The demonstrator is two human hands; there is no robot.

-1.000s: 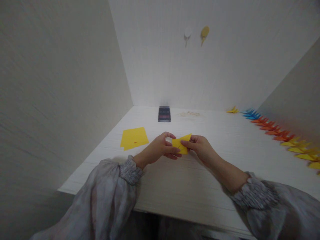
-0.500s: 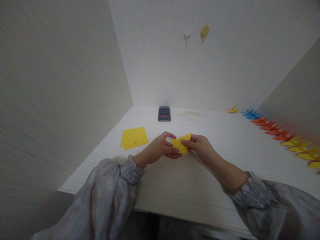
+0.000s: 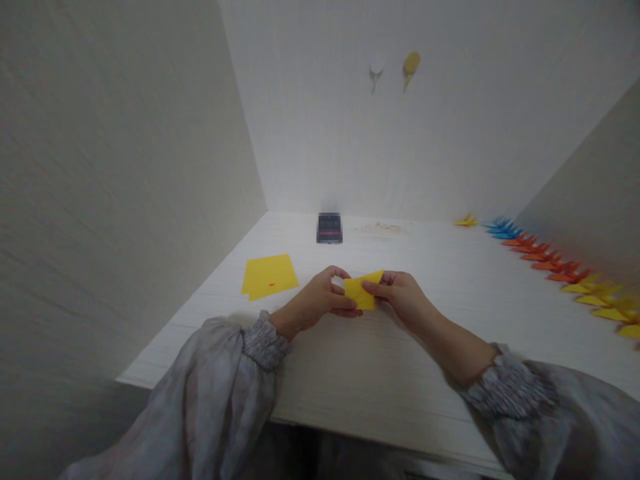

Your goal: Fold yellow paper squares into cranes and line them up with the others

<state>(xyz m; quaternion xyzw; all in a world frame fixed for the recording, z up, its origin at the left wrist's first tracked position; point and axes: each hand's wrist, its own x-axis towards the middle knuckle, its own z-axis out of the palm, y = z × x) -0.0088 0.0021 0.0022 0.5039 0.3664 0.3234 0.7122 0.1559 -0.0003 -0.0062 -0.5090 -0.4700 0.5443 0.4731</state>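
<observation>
A partly folded piece of yellow origami paper (image 3: 361, 293) is held up between both hands, above the table. My left hand (image 3: 327, 297) grips its lower left side, thumb in front and fingers behind. My right hand (image 3: 400, 291) pinches its right side, with the thumb on the front near the pointed upper right corner. Fold lines cross the front face. The fingertips behind the paper are partly hidden. To the left of my left hand lie flat yellow sheets (image 3: 270, 273), overlapping, with a small orange mark on the top one.
On the white table (image 3: 350, 373), a pixelated dark device (image 3: 329, 229) stands near the back wall. Folded paper cranes in blue (image 3: 503, 229), orange (image 3: 545, 257) and yellow (image 3: 600, 297) line the right side. A lone yellow crane (image 3: 467, 221) sits behind. Two hooks (image 3: 411, 65) are on the wall.
The left fingers have shifted slightly on the paper, and the fold lines on its front look a little different. Both hands keep hold of it in nearly the same place.
</observation>
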